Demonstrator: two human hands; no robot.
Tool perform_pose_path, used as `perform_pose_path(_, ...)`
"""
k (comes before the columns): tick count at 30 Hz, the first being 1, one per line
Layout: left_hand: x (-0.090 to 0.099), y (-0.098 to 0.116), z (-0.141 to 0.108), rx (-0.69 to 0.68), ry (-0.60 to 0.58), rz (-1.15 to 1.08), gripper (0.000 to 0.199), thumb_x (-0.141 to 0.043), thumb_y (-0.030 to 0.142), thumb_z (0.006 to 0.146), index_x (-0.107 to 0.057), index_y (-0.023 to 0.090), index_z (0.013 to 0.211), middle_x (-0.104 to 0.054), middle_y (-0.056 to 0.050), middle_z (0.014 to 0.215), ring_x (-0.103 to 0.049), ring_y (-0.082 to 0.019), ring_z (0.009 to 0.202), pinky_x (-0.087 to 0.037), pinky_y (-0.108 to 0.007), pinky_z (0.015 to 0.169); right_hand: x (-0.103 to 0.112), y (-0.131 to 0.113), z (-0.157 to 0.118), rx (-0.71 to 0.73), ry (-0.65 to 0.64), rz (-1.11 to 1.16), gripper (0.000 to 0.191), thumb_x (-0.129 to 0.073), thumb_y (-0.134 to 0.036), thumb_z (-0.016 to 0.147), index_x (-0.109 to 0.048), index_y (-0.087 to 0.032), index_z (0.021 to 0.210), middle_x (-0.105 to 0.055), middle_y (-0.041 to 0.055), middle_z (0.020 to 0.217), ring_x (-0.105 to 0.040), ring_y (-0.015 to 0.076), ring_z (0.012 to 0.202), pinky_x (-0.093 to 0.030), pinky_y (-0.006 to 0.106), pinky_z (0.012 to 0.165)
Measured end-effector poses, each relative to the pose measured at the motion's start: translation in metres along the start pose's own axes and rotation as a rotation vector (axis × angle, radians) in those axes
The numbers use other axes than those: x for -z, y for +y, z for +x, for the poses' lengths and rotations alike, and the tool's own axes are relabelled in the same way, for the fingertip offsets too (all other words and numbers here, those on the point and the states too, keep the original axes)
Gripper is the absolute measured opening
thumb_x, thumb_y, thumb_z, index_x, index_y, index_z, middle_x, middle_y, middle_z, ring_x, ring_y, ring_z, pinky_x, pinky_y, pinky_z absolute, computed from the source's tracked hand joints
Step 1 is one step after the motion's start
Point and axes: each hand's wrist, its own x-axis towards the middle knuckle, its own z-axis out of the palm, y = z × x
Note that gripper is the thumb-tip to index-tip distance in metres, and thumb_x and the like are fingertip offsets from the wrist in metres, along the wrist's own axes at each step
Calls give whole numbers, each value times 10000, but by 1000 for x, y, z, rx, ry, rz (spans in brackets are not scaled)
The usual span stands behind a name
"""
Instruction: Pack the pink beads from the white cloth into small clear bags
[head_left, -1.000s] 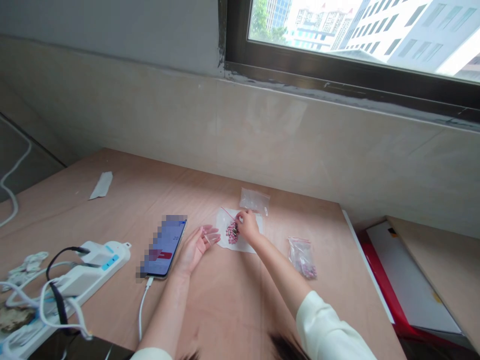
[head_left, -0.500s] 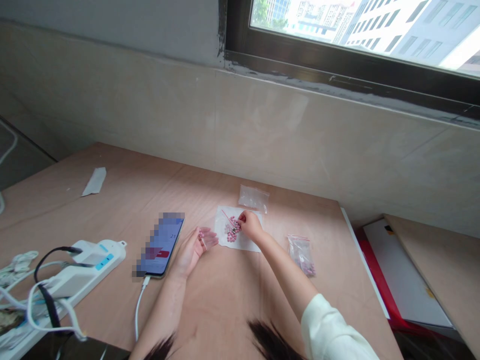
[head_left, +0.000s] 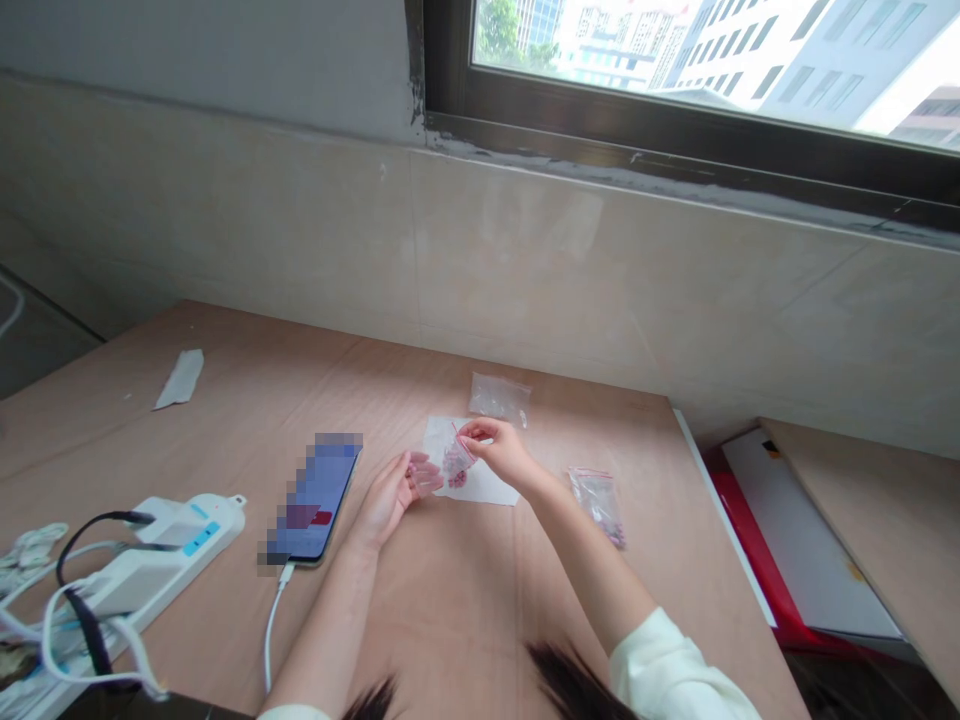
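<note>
My right hand point(head_left: 501, 450) pinches a small clear zip bag point(head_left: 457, 462) by its red-lined top, holding it just above a white paper sheet point(head_left: 486, 487). Pink beads sit low inside the bag, and a few pink beads point(head_left: 457, 480) show on the paper beneath it. My left hand point(head_left: 394, 497) is raised beside the bag with its fingers curled toward it, not touching it. I cannot tell whether those fingers hold anything small.
On the plywood table point(head_left: 465, 590) lie a clear plastic bag point(head_left: 500, 398), a zip bag with pink contents point(head_left: 598, 505), a charging phone with a pixelated screen point(head_left: 313, 500), a white power strip with cables point(head_left: 165, 555), and a folded white paper strip point(head_left: 180, 380). A red-edged folder point(head_left: 750, 540) lies beyond the right edge.
My right hand has lifted the zip bag up off the paper. My left hand has moved slightly closer to the bag. The view has drifted a little.
</note>
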Motion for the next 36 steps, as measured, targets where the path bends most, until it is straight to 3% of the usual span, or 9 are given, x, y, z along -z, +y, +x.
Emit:
perform_pose_path(9, -3, -9, -10, 30, 3, 15, 165, -477, 237, 775, -575, 111, 738, -661, -61, 633, -630, -180, 647, -472, -359, 710, -1, -6, -16, -37, -113, -5, 105, -540, -211, 643, -614, -136, 645, -586, 13, 649, -500, 107, 606, -399, 250, 596)
perform_pose_path(14, -7, -12, -15, 46, 39, -68, 189, -424, 221, 802, -573, 120, 743, -676, -67, 693, -629, -171, 664, -464, -362, 729, 0, -13, -26, -96, -257, 205, 230, -515, -277, 686, -624, -145, 840, -600, 38, 789, -510, 103, 618, -414, 256, 596)
perform_pose_path(17, -4, -13, -14, 13, 53, -90, 170, -428, 211, 800, -569, 130, 754, -677, -59, 693, -627, -164, 626, -459, -372, 735, 5, -4, -21, -90, -195, 312, 272, -490, -302, 706, -604, -154, 904, -600, 56, 859, -529, 124, 693, -429, 270, 634)
perform_pose_path(19, -1, -12, -13, -8, 60, -99, 175, -417, 198, 804, -567, 127, 748, -675, -60, 685, -627, -162, 621, -456, -373, 743, 7, 11, -12, -107, -42, 217, 239, -479, -277, 704, -604, -147, 861, -599, 64, 851, -530, 140, 724, -430, 283, 646)
perform_pose_path(23, 1, -8, -8, -26, 72, -110, 216, -374, 185, 820, -565, 122, 742, -675, -67, 688, -634, -171, 655, -456, -378, 753, 3, 48, 5, -102, 242, -285, 185, -508, -138, 629, -607, -151, 785, -579, 55, 803, -509, 164, 787, -391, 317, 738)
perform_pose_path(28, -2, 0, -3, -25, 76, -129, 229, -370, 174, 819, -572, 114, 731, -676, -72, 677, -637, -179, 684, -446, -396, 788, -1, 73, 12, -31, 191, -536, 148, -485, -109, 644, -604, -138, 728, -541, 62, 792, -487, 146, 726, -376, 275, 697)
perform_pose_path(32, -2, 2, 0, -25, 70, -141, 249, -354, 170, 824, -572, 112, 720, -679, -77, 668, -638, -180, 689, -451, -399, 788, 1, 74, 10, -18, 164, -591, 139, -465, -73, 644, -581, -145, 672, -517, 30, 707, -464, 133, 687, -365, 252, 658)
perform_pose_path(36, 0, 0, -3, -15, 65, -145, 251, -346, 171, 827, -574, 107, 743, -678, -78, 672, -637, -183, 703, -451, -402, 791, 0, 72, 7, -13, 148, -604, 208, -456, -53, 642, -585, -156, 769, -501, 26, 719, -457, 127, 674, -362, 244, 648)
